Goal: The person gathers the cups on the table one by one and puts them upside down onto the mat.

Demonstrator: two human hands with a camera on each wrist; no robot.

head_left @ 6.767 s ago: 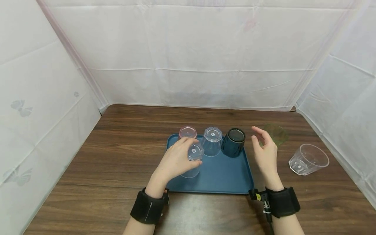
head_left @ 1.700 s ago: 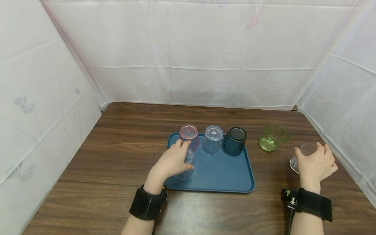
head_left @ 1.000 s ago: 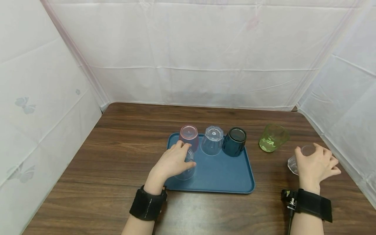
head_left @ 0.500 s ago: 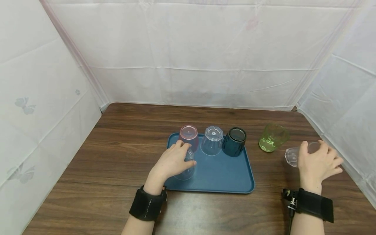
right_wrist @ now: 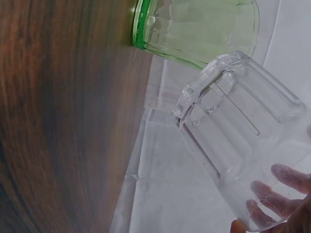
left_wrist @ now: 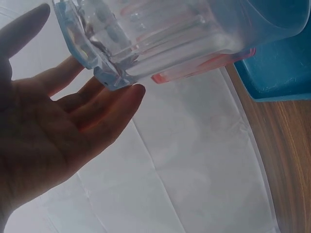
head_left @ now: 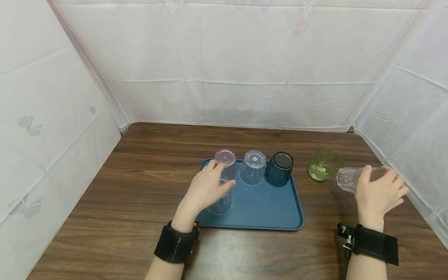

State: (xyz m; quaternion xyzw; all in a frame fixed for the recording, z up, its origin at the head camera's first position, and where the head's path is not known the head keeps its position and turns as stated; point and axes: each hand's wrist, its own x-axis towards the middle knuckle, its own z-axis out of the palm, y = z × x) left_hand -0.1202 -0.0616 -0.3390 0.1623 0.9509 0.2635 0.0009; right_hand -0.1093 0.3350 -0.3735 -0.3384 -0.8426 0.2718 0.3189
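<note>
My right hand point(head_left: 379, 194) holds a clear drinking glass point(head_left: 346, 179) tipped nearly onto its side, base to the left. In the right wrist view this glass point(right_wrist: 228, 126) slants up off the tabletop, with the fingers around its rim end. Its base overlaps the green glass point(head_left: 320, 167), which stands upright. Over the left of the blue tray point(head_left: 266, 210), my left hand point(head_left: 206, 188) is spread beside an upside-down clear glass point(head_left: 220, 204). The left wrist view shows loose fingers, one fingertip point(left_wrist: 139, 91) right at that glass's base.
Along the tray's back edge stand three more upside-down glasses: pink point(head_left: 225, 156), clear point(head_left: 253, 167) and dark teal point(head_left: 279, 173). White sheeting point(head_left: 224, 58) walls the wooden table point(head_left: 157, 155) at the back and both sides.
The right hand has moved from beside the tray to the clear glass at the right and tipped it up, base swinging leftward. The left hand's fingers have loosened and risen from its glass.
</note>
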